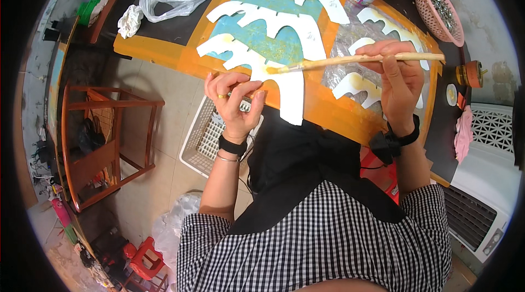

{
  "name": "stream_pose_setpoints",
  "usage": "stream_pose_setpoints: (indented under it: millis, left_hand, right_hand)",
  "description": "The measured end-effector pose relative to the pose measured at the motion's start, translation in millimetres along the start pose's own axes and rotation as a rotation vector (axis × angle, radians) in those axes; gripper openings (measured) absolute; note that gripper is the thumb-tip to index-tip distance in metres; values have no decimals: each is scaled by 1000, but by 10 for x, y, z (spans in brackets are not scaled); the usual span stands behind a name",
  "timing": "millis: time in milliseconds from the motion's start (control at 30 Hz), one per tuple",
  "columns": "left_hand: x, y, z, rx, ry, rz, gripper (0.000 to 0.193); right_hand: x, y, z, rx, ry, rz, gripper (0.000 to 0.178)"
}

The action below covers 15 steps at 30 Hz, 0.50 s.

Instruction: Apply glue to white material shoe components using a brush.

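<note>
The left hand (235, 103), thumb and fingers curled close together, is at the near edge of a white scalloped cutout (292, 92) on the orange-covered worktop (158, 51); its grip cannot be told. Yellow coating (224, 39) appears only partway along, while two cutouts behind (310, 32) look bare. A long-handled brush (333, 62), clamped in the right hand (401, 81), touches the piece, left of yellow-smeared cutouts (358, 85) seemingly already coated.
</note>
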<state>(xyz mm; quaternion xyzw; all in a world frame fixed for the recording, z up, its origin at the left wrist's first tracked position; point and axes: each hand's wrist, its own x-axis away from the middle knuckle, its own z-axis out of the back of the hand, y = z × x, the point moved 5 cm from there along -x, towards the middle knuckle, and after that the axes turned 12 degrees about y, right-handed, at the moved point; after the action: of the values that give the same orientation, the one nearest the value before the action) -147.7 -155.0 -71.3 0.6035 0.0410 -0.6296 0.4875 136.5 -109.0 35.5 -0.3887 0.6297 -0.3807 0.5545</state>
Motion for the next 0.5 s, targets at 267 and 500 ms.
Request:
stream_pose_setpoints:
  millis: [267, 500]
  left_hand:
    - [-5, 14, 41, -10, -11, -1, 15]
    - [-35, 88, 26, -20, -49, 84, 17]
  right_hand:
    - [61, -69, 228, -31, -44, -1, 11]
    - [258, -107, 281, 55, 39, 23, 8]
